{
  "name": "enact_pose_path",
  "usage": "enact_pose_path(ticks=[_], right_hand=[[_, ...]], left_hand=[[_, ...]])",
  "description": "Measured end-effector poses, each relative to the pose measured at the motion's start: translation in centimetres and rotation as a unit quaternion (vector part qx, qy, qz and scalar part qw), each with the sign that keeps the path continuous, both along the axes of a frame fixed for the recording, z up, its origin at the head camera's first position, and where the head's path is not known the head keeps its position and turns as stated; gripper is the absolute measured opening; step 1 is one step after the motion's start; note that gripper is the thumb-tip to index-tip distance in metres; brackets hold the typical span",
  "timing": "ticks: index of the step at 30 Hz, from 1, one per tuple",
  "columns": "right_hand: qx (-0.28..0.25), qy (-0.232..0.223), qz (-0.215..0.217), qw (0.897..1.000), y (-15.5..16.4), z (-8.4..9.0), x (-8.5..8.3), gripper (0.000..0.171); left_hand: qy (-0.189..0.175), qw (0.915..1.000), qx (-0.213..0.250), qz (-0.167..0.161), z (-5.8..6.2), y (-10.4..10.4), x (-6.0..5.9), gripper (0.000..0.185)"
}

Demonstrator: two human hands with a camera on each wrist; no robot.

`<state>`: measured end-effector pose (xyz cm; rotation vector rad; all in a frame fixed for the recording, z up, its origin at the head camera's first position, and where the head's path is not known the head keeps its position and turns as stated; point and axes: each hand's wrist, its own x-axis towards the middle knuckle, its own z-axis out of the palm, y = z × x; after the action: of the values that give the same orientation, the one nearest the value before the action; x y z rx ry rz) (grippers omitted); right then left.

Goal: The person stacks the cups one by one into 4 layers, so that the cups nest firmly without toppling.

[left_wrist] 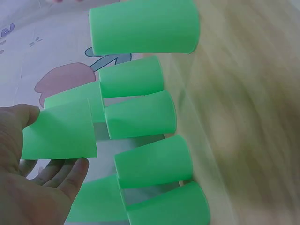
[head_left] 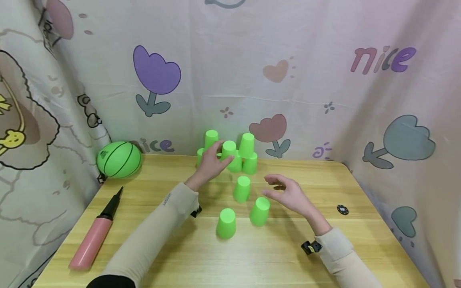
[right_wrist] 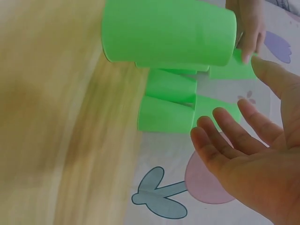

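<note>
My left hand (head_left: 209, 164) grips a green cup (left_wrist: 61, 133) between thumb and fingers, above the middle of a row of upside-down green cups at the back. Two second-level cups stand on that row, one upper left cup (head_left: 211, 138) and one upper right cup (head_left: 247, 145). The hand partly hides the row's left part in the head view. Relaxed, with nothing in it, my right hand (head_left: 289, 196) hovers beside a near green cup (head_left: 259, 212). Two more upside-down cups stand alone, a middle cup (head_left: 242, 189) and a front cup (head_left: 226, 224).
A green ball (head_left: 119, 159) sits at the table's back left corner. In front of it lies a pink hand pump (head_left: 95, 236) with a black nozzle. A small black disc (head_left: 342, 209) lies on the right side of the wooden table (head_left: 288, 256). A printed curtain (head_left: 223, 68) hangs behind.
</note>
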<state>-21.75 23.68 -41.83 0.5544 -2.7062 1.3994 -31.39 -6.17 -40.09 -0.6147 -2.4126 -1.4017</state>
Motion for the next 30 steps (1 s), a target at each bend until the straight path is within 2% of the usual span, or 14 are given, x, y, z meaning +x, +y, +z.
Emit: enact_pose_path(ticks=[5, 14, 30], right_hand=[[-0.003, -0.005, 0.012, 1.0, 0.2, -0.1, 1.2, 0.054], [-0.004, -0.021, 0.04, 0.999, 0.1, -0.2, 2.9, 0.061], [0.0, -0.035, 0.06, 0.998, -0.1, -1.8, 3.5, 0.069]], left_hand=[[0.004, 0.9998, 0.003, 0.019, 0.2, 0.5, -1.0, 0.062], [-0.022, 0.9988, 0.01, 0.042, 0.2, 1.2, -2.0, 0.066], [-0.055, 0.9951, -0.013, 0.081, 0.3, 1.9, -3.0, 0.068]])
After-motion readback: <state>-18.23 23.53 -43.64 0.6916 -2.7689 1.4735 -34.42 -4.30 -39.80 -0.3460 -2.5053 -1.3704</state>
